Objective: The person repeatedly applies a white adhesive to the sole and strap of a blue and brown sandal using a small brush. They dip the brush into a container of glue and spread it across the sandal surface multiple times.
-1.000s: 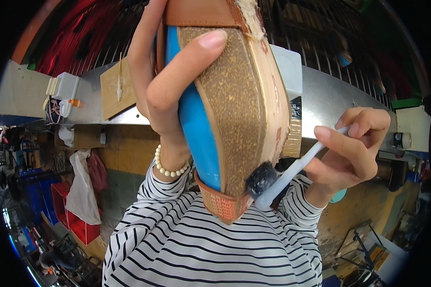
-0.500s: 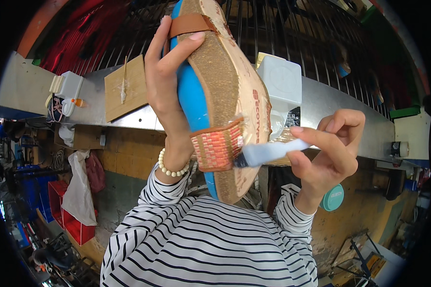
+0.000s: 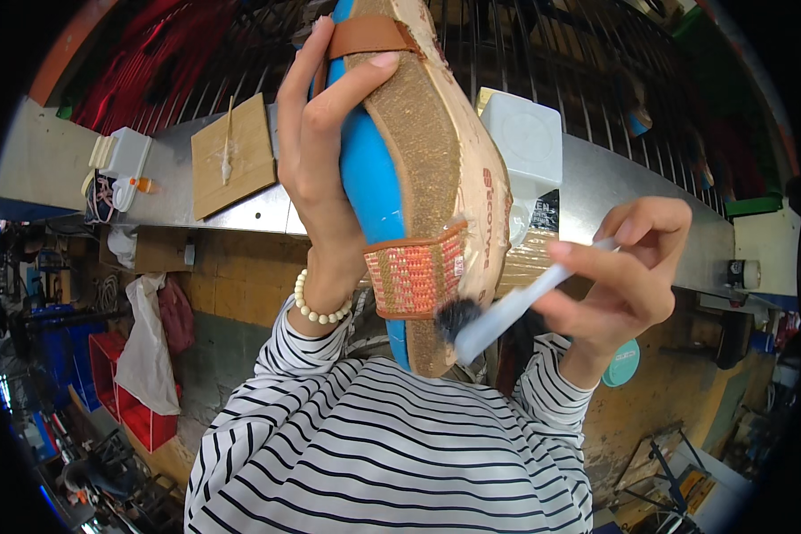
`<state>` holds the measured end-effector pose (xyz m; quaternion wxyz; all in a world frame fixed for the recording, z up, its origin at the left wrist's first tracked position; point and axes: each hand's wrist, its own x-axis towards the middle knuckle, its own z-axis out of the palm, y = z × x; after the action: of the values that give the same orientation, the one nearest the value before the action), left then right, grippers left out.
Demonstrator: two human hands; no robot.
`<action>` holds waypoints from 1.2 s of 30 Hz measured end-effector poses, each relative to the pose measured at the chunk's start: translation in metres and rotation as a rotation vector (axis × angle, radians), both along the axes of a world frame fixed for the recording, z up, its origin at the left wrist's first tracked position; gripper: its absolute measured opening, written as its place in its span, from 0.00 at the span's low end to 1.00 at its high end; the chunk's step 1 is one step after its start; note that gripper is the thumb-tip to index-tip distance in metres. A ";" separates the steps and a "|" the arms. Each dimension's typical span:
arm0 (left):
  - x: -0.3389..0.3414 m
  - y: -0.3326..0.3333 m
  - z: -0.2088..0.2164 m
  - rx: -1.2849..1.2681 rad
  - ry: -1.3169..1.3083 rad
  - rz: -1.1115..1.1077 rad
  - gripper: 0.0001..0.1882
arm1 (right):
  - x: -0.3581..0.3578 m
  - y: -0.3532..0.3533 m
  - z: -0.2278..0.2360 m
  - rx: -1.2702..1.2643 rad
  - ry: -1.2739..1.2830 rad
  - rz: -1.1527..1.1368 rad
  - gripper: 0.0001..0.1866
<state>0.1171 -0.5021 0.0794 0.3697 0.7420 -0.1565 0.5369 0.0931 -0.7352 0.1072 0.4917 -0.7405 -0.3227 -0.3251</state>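
My left hand is closed round a sandal, held up sole side out and tilted in front of my chest. A blue form, probably a shoe last, fills it. The sandal has a brown side, a pale sole, a brown strap near my fingers and a woven orange-and-red band lower down. In my right hand a white-handled brush is pinched between thumb and fingers. Its dark bristles are at the sandal's brown edge just below the woven band; motion blurs them, and I cannot tell whether they touch.
Behind the sandal runs a metal bench, with a dark rack of bars beyond it. On the bench are a brown board with a thin stick, a white container and a white bottle. A red crate stands at lower left.
The brush has swung down from the woven band to the brown edge below it, its handle now tilted more steeply. The sandal has shifted slightly right with my left hand.
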 end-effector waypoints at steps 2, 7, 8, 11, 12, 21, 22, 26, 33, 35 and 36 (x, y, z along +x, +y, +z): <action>0.003 0.004 -0.009 -0.096 0.001 -0.019 0.28 | -0.001 -0.008 -0.009 -0.021 0.032 0.076 0.25; -0.006 0.012 -0.028 -0.380 0.056 -0.200 0.30 | 0.011 -0.037 -0.041 -0.193 0.217 -0.290 0.18; -0.009 0.016 -0.031 -0.588 0.131 -0.328 0.31 | 0.015 -0.042 -0.048 -0.284 0.215 -0.422 0.17; -0.025 0.034 -0.037 -1.032 0.225 -0.545 0.32 | 0.019 -0.049 -0.068 -0.639 0.256 -0.506 0.12; -0.026 0.041 -0.040 -0.845 0.231 -0.266 0.34 | 0.017 -0.050 -0.072 -0.679 0.307 -0.455 0.12; -0.034 0.081 -0.044 -0.679 0.153 -0.274 0.36 | 0.000 -0.061 -0.083 -0.509 0.268 -0.533 0.13; -0.038 0.084 -0.038 -0.663 0.183 -0.111 0.35 | -0.004 -0.062 -0.085 -0.478 0.261 -0.575 0.13; -0.042 0.077 -0.018 -0.804 0.515 -0.252 0.29 | -0.010 -0.066 -0.087 -0.527 0.374 -0.604 0.12; -0.008 0.021 -0.021 -0.175 0.166 0.177 0.43 | -0.024 -0.037 -0.045 0.143 0.549 -0.260 0.11; -0.005 0.017 -0.014 -0.097 0.116 0.182 0.45 | -0.029 -0.020 -0.030 0.194 0.329 -0.166 0.11; -0.004 0.015 -0.010 -0.061 0.063 0.180 0.44 | -0.031 -0.012 -0.023 0.204 0.298 -0.114 0.17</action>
<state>0.1127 -0.4868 0.0695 0.3471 0.7580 -0.0612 0.5488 0.0624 -0.7472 0.0843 0.5874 -0.7438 -0.1691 -0.2705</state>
